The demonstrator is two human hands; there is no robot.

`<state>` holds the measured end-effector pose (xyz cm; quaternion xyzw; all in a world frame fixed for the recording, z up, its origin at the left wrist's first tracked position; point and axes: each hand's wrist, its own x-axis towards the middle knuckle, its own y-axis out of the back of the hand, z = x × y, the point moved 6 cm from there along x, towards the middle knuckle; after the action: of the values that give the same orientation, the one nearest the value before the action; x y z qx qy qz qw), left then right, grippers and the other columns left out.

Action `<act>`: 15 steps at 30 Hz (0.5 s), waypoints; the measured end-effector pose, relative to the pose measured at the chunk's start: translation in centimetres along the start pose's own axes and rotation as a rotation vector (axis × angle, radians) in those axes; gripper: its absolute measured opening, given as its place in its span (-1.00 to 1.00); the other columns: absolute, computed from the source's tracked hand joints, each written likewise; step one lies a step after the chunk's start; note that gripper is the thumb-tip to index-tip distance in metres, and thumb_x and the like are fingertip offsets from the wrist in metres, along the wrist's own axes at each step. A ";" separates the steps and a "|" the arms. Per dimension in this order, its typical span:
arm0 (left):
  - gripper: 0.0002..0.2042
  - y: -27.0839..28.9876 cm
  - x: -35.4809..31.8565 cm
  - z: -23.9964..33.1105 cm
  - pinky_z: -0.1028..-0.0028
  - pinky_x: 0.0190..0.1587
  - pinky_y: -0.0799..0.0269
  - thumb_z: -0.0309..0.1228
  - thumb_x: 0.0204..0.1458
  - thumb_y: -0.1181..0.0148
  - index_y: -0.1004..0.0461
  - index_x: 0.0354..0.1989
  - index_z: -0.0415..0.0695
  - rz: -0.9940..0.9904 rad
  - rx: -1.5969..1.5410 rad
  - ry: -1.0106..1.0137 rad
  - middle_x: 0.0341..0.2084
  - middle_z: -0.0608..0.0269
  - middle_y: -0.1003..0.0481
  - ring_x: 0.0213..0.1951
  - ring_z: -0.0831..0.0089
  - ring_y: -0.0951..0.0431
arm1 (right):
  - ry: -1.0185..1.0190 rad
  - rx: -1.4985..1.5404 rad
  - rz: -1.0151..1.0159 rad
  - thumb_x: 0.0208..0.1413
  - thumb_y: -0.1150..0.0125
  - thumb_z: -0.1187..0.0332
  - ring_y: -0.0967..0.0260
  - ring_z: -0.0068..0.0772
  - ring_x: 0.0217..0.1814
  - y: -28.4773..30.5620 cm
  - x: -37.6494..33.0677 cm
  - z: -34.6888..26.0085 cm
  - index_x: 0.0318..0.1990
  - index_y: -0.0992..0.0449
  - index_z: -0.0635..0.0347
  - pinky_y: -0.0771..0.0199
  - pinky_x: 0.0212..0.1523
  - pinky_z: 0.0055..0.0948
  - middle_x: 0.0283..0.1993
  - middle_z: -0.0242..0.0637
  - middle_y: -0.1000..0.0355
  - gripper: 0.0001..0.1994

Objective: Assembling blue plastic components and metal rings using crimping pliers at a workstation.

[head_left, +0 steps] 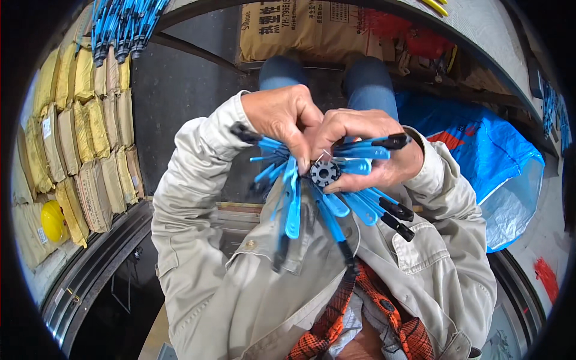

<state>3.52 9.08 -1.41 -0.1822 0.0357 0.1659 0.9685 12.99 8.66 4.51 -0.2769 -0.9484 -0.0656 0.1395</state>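
A round black slotted hub [324, 173] faces up in front of my body. Slim blue plastic arms [292, 207] fan out from it, some with black tips. My right hand [375, 135] is closed around the hub's right side, thumb below it and fingers above. Against the hub's left edge, at the root of a blue arm, my left hand [282, 117] presses thumb and fingertips together; what lies between them is hidden. A thin bent metal wire [323, 157] shows at the hub's upper edge, between the two hands. Some lower left arms are blurred.
Yellow and tan sacks [90, 129] are stacked at the left, with a yellow helmet [54, 222] on them. Similar blue pieces [129, 30] hang over a table edge at upper left. A large blue plastic bag [480, 150] lies at right, under a grey tabletop [480, 30].
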 end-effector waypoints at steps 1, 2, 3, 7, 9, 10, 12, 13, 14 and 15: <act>-0.92 0.2 0.1 0.1 0.60 -0.45 -0.32 -0.58 -0.26 -0.31 -0.58 -0.53 -0.22 -0.004 0.012 0.055 -0.55 0.29 -0.52 -0.56 0.61 -0.37 | -0.023 0.003 0.025 -0.36 -0.47 0.45 -0.28 -0.53 -0.51 0.1 0.2 0.1 -0.40 -0.45 0.24 -0.26 -0.46 -0.66 -0.45 -0.39 -0.40 -0.68; -0.92 0.6 -0.4 -0.1 0.60 -0.45 -0.32 -0.58 -0.26 -0.31 -0.58 -0.53 -0.22 0.004 0.023 0.055 -0.55 0.29 -0.52 -0.56 0.61 -0.37 | -0.044 0.007 0.047 -0.36 -0.45 0.46 -0.27 -0.55 -0.51 0.2 0.4 0.1 -0.40 -0.45 0.24 -0.26 -0.46 -0.67 -0.45 -0.39 -0.40 -0.69; -0.93 2.2 -1.5 0.3 0.61 -0.43 -0.33 -0.54 -0.22 -0.27 -0.57 -0.51 -0.23 0.247 0.162 -0.077 -0.53 0.28 -0.53 -0.54 0.59 -0.39 | -0.063 0.013 0.066 -0.36 -0.44 0.48 -0.26 -0.57 -0.52 0.3 0.6 0.1 -0.41 -0.44 0.24 -0.26 -0.46 -0.67 -0.46 -0.39 -0.39 -0.70; -0.74 2.4 -11.1 1.6 0.55 -0.26 -0.40 -0.45 -0.16 -0.19 -0.44 -0.27 -0.30 1.380 0.012 -0.699 -0.33 0.08 -0.48 -0.35 0.41 -0.48 | -0.147 -0.039 0.276 -0.35 -0.41 0.49 -0.23 -0.59 -0.57 1.3 0.8 1.1 -0.42 -0.42 0.25 -0.26 -0.51 -0.65 -0.50 -0.37 -0.39 -0.71; -0.64 -3.7 -12.0 1.5 0.49 -0.19 -0.41 -0.49 -0.20 -0.18 -0.36 -0.15 -0.31 1.342 0.512 -0.886 -0.20 -0.02 -0.41 -0.29 0.34 -0.47 | -0.224 -0.065 0.451 -0.33 -0.39 0.49 -0.21 -0.59 -0.61 1.4 0.7 1.7 -0.42 -0.41 0.26 -0.27 -0.56 -0.62 -0.53 -0.35 -0.40 -0.72; -0.64 -6.0 -10.9 0.7 0.42 -0.12 -0.39 -0.52 -0.21 -0.16 -0.35 -0.15 -0.30 1.418 0.469 -0.735 -0.13 -0.06 -0.36 -0.23 0.29 -0.46 | -0.217 -0.067 0.440 -0.33 -0.39 0.49 -0.21 -0.59 -0.61 1.2 0.9 1.7 -0.42 -0.41 0.26 -0.27 -0.56 -0.62 -0.53 -0.35 -0.40 -0.72; -0.62 -8.6 -7.8 0.9 0.36 -0.03 -0.35 -0.62 -0.22 -0.07 -0.32 -0.12 -0.34 1.566 0.371 -0.553 -0.09 -0.10 -0.36 -0.13 0.23 -0.44 | -0.149 -0.129 0.455 -0.34 -0.40 0.49 -0.20 -0.59 -0.63 0.4 1.7 1.4 -0.43 -0.40 0.25 -0.25 -0.59 -0.63 -0.54 -0.36 -0.40 -0.72; -0.59 -8.8 -6.9 0.5 0.35 -0.02 -0.34 -0.66 -0.21 -0.05 -0.31 -0.07 -0.36 1.603 0.392 -0.547 -0.07 -0.12 -0.35 -0.11 0.21 -0.43 | -0.117 -0.159 0.467 -0.34 -0.40 0.48 -0.20 -0.59 -0.63 -0.1 1.9 1.3 -0.43 -0.40 0.24 -0.24 -0.60 -0.64 -0.55 -0.37 -0.40 -0.72; -0.52 -8.6 -6.4 0.3 0.39 -0.01 -0.32 -0.68 -0.17 -0.01 -0.25 0.05 -0.38 1.597 0.380 -0.691 -0.04 -0.13 -0.35 -0.10 0.22 -0.43 | -0.093 -0.195 0.491 -0.35 -0.40 0.48 -0.20 -0.59 -0.64 -0.4 1.8 1.1 -0.44 -0.39 0.24 -0.22 -0.62 -0.65 -0.56 -0.37 -0.40 -0.72; -0.52 -8.4 -6.5 0.4 0.39 -0.01 -0.32 -0.68 -0.17 -0.01 -0.25 0.05 -0.38 1.605 0.375 -0.689 -0.04 -0.13 -0.35 -0.10 0.22 -0.43 | -0.097 -0.193 0.484 -0.35 -0.40 0.48 -0.20 -0.59 -0.64 -0.5 1.7 1.2 -0.44 -0.39 0.24 -0.22 -0.62 -0.65 -0.56 -0.37 -0.40 -0.72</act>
<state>0.22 -0.15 2.65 0.1191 -0.1141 0.8308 0.5316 11.05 9.30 3.90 -0.5105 -0.8495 -0.1070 0.0785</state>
